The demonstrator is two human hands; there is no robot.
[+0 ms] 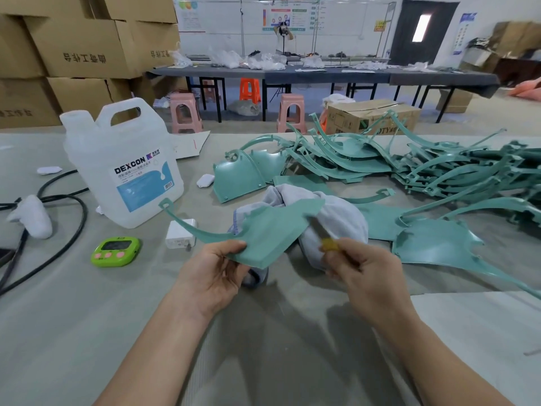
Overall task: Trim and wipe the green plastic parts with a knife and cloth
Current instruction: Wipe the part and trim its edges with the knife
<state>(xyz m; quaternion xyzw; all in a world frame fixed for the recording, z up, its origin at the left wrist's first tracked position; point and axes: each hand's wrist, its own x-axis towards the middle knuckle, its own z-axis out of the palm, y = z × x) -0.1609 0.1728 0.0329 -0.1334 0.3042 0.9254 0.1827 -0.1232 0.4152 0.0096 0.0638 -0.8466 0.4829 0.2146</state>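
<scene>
Green plastic part [263,227], a flat teal panel with a long curved arm sweeping off to the left, is being held tilted above the table [87,317], just in front of a crumpled grey cloth [339,218]. The left hand [213,273] is pinching its near edge, thumb on top and fingers curled beneath. The right hand [366,273] is gripping a yellow-handled knife [329,244], its blurred blade reaching toward the panel's right edge. More green parts [409,168] are lying heaped behind and to the right, while a DEXCON jug [126,171], a white charger [180,232] and a green timer [115,250] are sitting to the left.
</scene>
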